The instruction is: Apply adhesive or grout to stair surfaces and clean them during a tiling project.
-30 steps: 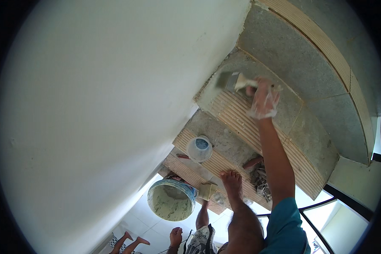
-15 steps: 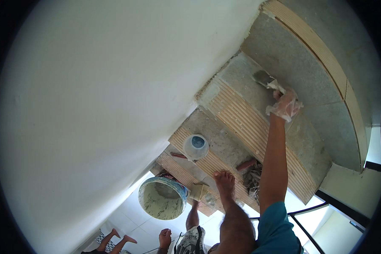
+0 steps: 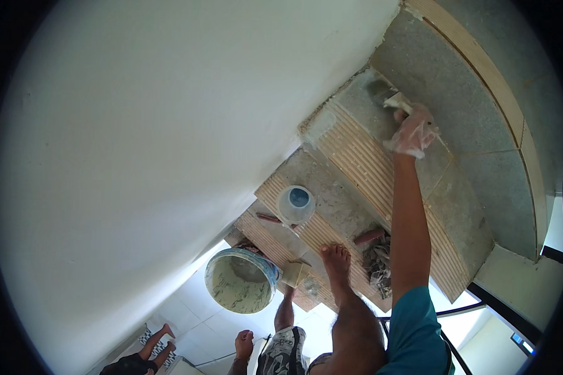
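My right hand (image 3: pixel 415 130), in a thin clear plastic glove, reaches up to a grey stair tread (image 3: pixel 438 172). It is closed round a flat-bladed scraper (image 3: pixel 380 90) with a pale upper part; its grey blade lies at the tread, near the wall. The handle is hidden in my fingers. Low in the view, my left hand (image 3: pixel 244 344) hangs beside my left thigh, its fingers curled, and nothing shows in it. The nearest thing above it is a large bucket (image 3: pixel 222 303) with grey residue inside.
A white wall (image 3: pixel 156 137) rises along the left of the stairs. On lower steps are a small translucent bucket (image 3: pixel 283 206), a red-handled tool (image 3: pixel 269 217), a reddish-brown object (image 3: pixel 370 235) and a grey crumpled heap (image 3: pixel 378 265). Another person's legs (image 3: pixel 156 344) show at lower left.
My right hand and the scraper have moved up and slightly left along the tread, closer to the wall. My left hand stays low and curled. The view has shifted slightly.
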`<action>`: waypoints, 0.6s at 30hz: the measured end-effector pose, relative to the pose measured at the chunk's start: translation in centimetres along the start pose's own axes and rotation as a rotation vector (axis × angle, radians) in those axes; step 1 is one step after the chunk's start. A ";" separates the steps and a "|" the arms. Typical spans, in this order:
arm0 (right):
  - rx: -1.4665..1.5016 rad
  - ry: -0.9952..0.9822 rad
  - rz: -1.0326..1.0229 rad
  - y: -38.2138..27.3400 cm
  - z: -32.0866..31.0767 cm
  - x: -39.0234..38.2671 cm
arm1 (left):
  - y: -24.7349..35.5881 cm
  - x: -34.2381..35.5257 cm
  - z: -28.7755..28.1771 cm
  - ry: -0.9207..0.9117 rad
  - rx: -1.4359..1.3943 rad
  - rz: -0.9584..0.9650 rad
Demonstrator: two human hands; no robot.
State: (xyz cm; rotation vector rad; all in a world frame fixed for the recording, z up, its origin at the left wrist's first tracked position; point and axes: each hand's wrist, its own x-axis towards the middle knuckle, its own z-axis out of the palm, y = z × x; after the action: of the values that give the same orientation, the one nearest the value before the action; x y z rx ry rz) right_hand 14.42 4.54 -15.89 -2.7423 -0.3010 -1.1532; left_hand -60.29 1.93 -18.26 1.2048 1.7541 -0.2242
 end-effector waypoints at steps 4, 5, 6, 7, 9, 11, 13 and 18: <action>0.715 -0.245 0.483 0.2 -1.9 2.3 | -1.9 -0.2 0.7 -0.016 -0.026 0.016; 1.313 -0.124 1.010 0.6 -1.8 2.6 | -1.9 -0.1 1.0 -0.034 -0.030 0.010; 1.308 -0.132 1.001 0.7 -2.2 2.7 | -1.8 -0.5 0.9 -0.041 0.012 0.020; 1.206 -0.227 0.960 1.0 -2.8 2.9 | -1.8 -0.7 0.7 -0.047 0.055 0.030; 0.988 -0.398 0.870 1.4 -5.0 3.7 | -1.2 -0.4 0.9 -0.091 0.079 0.057; 0.809 -0.551 0.792 -0.2 -5.3 3.9 | -2.4 0.4 0.8 -0.077 0.065 0.070; 1.002 -0.297 0.899 -2.6 -5.3 3.6 | -2.5 0.7 1.5 -0.099 0.082 0.053; -0.236 0.055 -0.123 0.2 0.2 0.8 | -0.9 0.1 1.9 -0.111 0.051 0.053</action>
State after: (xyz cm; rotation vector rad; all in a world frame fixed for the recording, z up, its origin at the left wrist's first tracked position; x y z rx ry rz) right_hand 15.19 4.49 -15.47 -2.9225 -0.3524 -1.3739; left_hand -59.90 0.37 -19.60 1.2502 1.6270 -0.3008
